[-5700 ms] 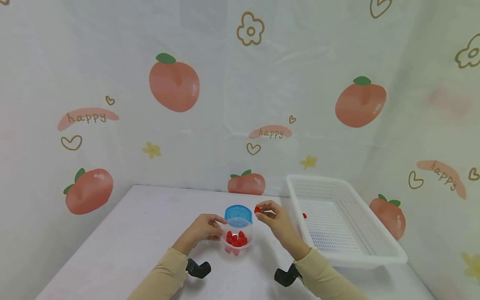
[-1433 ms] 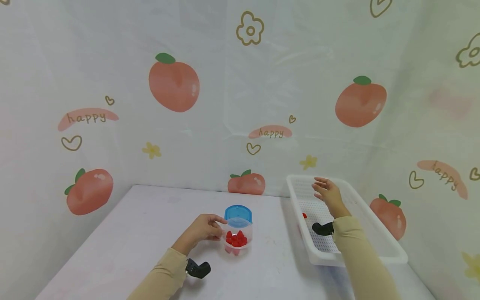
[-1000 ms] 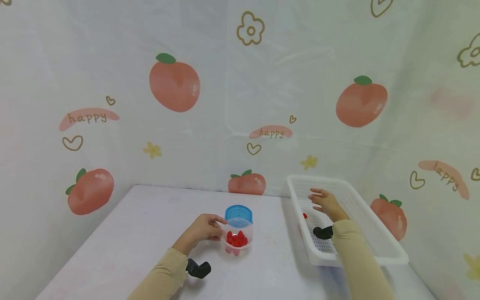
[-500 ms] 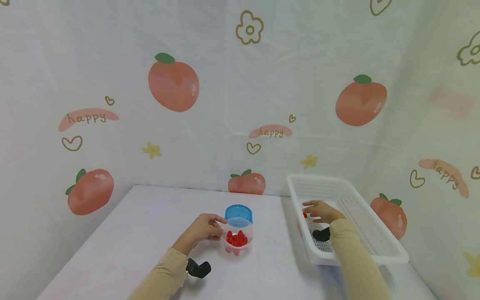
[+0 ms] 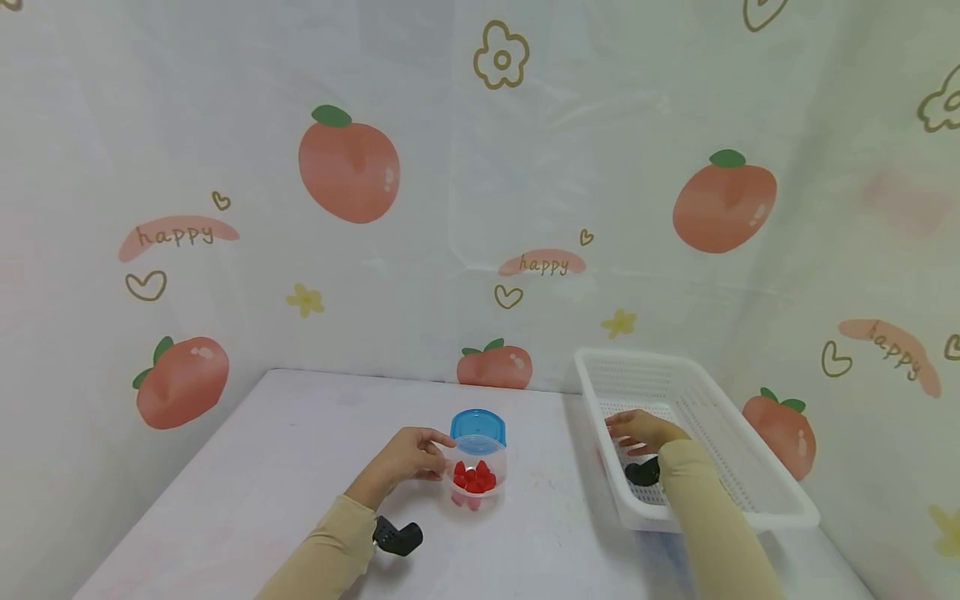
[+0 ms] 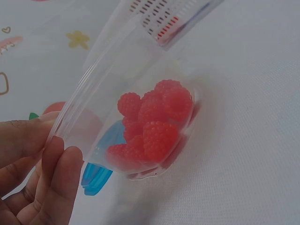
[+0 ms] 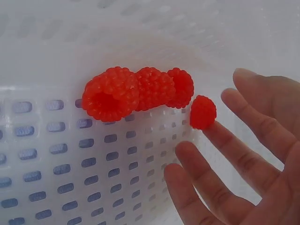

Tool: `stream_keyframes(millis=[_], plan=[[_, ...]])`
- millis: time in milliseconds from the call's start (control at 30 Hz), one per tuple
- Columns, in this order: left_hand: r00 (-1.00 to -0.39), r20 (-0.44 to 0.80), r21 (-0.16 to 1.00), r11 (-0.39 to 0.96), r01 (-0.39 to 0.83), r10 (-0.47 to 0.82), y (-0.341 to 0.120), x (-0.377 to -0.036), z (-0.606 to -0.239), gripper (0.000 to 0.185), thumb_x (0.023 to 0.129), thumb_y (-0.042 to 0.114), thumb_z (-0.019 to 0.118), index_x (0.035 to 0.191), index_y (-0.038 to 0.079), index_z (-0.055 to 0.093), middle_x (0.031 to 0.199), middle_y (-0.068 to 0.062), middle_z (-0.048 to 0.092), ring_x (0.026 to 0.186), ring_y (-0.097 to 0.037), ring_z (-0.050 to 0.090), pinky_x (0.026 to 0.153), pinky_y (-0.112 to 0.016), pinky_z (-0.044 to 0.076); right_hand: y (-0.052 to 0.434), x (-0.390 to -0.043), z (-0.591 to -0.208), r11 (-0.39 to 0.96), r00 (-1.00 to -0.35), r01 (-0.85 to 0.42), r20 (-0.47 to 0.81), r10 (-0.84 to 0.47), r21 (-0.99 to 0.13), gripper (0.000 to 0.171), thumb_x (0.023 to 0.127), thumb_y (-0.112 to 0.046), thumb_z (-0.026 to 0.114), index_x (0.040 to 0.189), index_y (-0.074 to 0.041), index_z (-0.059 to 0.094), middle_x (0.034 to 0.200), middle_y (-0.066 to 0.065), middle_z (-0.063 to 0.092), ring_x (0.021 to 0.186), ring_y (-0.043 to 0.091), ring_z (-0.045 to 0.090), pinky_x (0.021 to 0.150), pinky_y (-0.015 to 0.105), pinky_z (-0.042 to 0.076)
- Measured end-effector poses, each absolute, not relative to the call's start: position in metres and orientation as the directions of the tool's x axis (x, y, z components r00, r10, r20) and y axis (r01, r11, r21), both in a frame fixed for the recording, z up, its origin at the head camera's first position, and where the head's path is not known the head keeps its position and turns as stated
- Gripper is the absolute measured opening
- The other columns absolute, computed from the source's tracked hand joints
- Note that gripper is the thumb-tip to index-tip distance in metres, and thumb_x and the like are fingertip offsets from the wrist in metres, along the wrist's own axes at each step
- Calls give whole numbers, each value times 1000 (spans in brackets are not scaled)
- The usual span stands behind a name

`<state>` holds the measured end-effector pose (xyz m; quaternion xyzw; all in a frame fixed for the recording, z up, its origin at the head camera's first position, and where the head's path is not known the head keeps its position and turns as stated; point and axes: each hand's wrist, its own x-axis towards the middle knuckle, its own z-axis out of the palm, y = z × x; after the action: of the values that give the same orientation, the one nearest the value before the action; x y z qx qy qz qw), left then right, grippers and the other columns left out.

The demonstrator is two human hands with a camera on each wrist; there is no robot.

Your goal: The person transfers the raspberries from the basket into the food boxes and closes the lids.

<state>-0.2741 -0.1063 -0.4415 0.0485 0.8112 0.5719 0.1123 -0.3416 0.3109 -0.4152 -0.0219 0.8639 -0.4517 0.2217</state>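
Red raspberries (image 7: 152,89) lay in the basket (image 5: 708,408) at right, the right hand (image 5: 645,431) lowered beside them, fingers spread; the left hand (image 5: 408,454) pinched the cup (image 6: 105,77) (more berries (image 6: 159,138) inside). Unlike before, the right hand hid the basket's from the head view.

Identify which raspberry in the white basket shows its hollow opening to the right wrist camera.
The leftmost raspberry, farthest from the right hand; the other three show no opening.

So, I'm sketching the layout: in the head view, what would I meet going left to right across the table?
Left sleeve → left fingers → clear cup holding raspberries → white basket.
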Motion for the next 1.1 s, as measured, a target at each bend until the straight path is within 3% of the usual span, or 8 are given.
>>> stream_keyframes(millis=[167,333,833,1100], plan=[[-971,-128,938,342,-52,203,-106,-274,-441,29,84,4,71,113,3,67,82,-8,64,68,-16,65,70,-31,60,308,-340,-417,584,-887,186,-390,-246,-791,39,90,-10,57,124,10,51,93,2,65,88,18,63,80,34,55],[-970,-125,940,338,-48,210,-106,-274,-441,30,84,4,71,114,2,67,82,-8,64,67,-16,65,70,-31,60,304,-339,-417,558,-871,215,-416,-261,-801,28,88,-7,57,114,5,54,80,-2,62,78,13,61,74,29,53],[-970,-125,937,345,-47,208,-107,-274,-441,32,83,7,73,114,3,67,82,-8,64,67,-16,65,69,-31,60,301,-339,-417,615,-864,201,-434,-255,-763,8,87,-1,54,95,-3,55,78,-2,61,76,12,61,72,28,52],[-969,-129,943,329,-53,211,-106,-274,-441,30,84,6,72,113,3,67,82,-8,64,67,-16,65,69,-32,60,300,-335,-416,700,-849,131,-444,-286,-702,11,86,3,52,85,-8,54,73,-2,59,71,11,58,68,26,52]])
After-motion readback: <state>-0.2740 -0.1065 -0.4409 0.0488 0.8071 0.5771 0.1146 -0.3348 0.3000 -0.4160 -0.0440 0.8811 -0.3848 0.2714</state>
